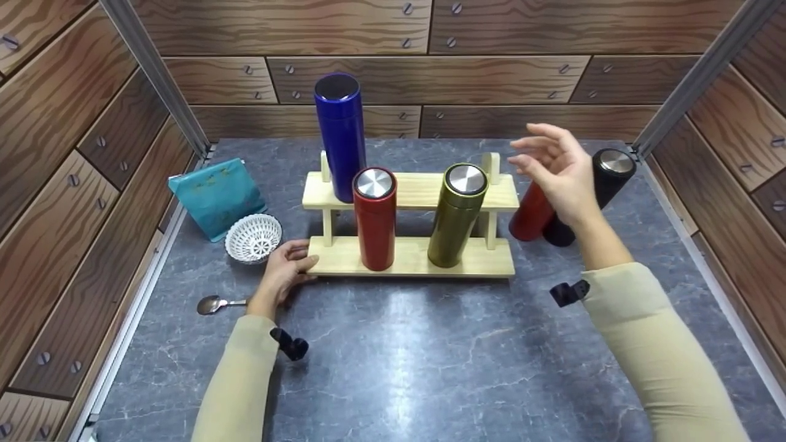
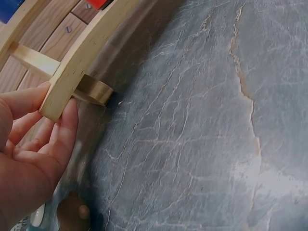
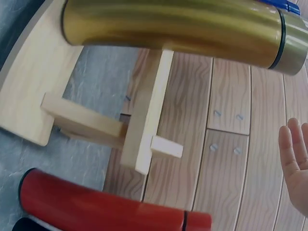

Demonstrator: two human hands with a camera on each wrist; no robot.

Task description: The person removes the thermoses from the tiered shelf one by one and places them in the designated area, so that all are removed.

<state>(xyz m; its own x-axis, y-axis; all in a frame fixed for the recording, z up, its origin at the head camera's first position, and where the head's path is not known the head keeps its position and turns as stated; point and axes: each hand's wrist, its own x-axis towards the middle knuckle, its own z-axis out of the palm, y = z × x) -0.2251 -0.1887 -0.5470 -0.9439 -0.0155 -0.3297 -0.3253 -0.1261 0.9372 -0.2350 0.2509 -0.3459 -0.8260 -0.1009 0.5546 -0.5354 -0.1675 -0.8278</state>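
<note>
My left hand (image 1: pixel 285 270) grips the left end of the lower board of a two-tier wooden rack (image 1: pixel 405 252). In the left wrist view its thumb (image 2: pixel 26 98) lies on top and fingers curl beneath. A blue thermos (image 1: pixel 342 135) stands on the upper shelf at left. On the lower board are a red thermos (image 1: pixel 376 224) and an olive-gold thermos (image 1: pixel 455 215). My right hand (image 1: pixel 565 178) is raised right of the rack, fingers loosely bent, holding nothing. Behind it in the head view, it partly covers a second red thermos (image 1: pixel 532 215) and a black thermos (image 1: pixel 614 175).
Left of the rack stand a turquoise pouch (image 1: pixel 218 199) and a white woven basket (image 1: pixel 253 216). A metal spoon (image 1: pixel 212 304) lies beside my left forearm, its handle end hidden. Wood-patterned walls (image 1: pixel 430 80) enclose the grey marbled tabletop (image 1: pixel 399 368) at back and sides.
</note>
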